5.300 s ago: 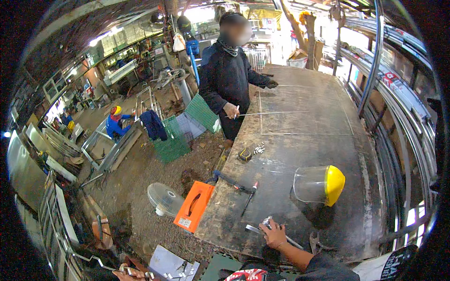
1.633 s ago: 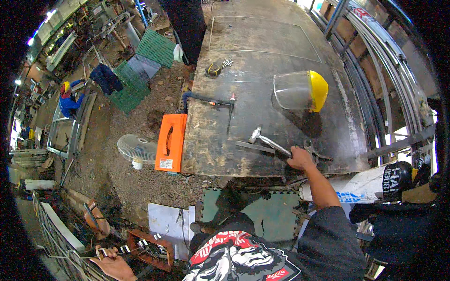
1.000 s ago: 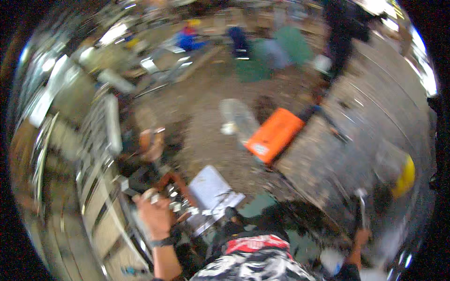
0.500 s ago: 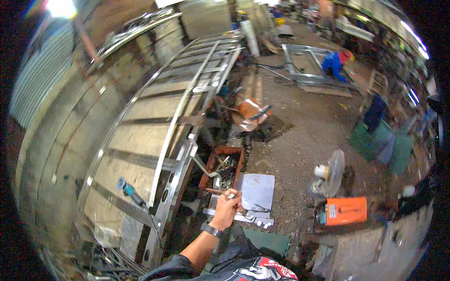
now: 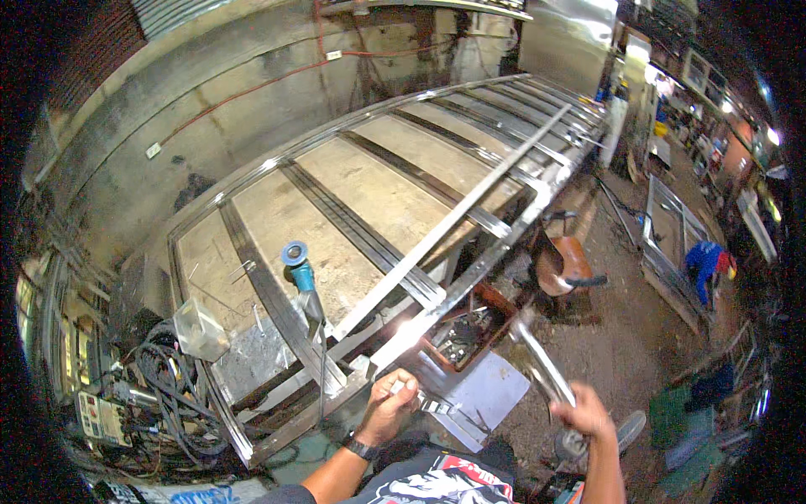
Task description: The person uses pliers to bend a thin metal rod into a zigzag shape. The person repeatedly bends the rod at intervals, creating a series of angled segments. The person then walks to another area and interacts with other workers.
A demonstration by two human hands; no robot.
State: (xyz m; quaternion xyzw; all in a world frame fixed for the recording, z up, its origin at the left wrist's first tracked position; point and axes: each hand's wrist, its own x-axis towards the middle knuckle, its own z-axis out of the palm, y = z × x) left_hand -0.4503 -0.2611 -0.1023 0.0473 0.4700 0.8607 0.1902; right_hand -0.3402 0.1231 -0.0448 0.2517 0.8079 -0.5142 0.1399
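My right hand (image 5: 588, 413) is closed around the shaft of a hammer (image 5: 544, 363). Its silver shaft slants up and away, and motion blurs its head. My left hand (image 5: 393, 406), a dark watch on its wrist, is curled shut beside the near corner of a long metal frame (image 5: 369, 376). What its fingers hold, if anything, is too small to make out. Just right of that hand, a small silver and black piece (image 5: 435, 406) shows over a white sheet (image 5: 487, 393). Thin dark tools (image 5: 472, 422) rest on the sheet.
A blue angle grinder (image 5: 304, 279) stands on the frame, its cord hanging near my left hand. Beyond the sheet sits a reddish-brown bin (image 5: 460, 363) of metal bits. Coiled cables (image 5: 172, 378) lie at left. A person in blue (image 5: 703, 267) crouches at far right.
The view has swung left, bringing more of the metal frame and wall into sight. My right hand has come into view with the hammer. My left hand stays closed.
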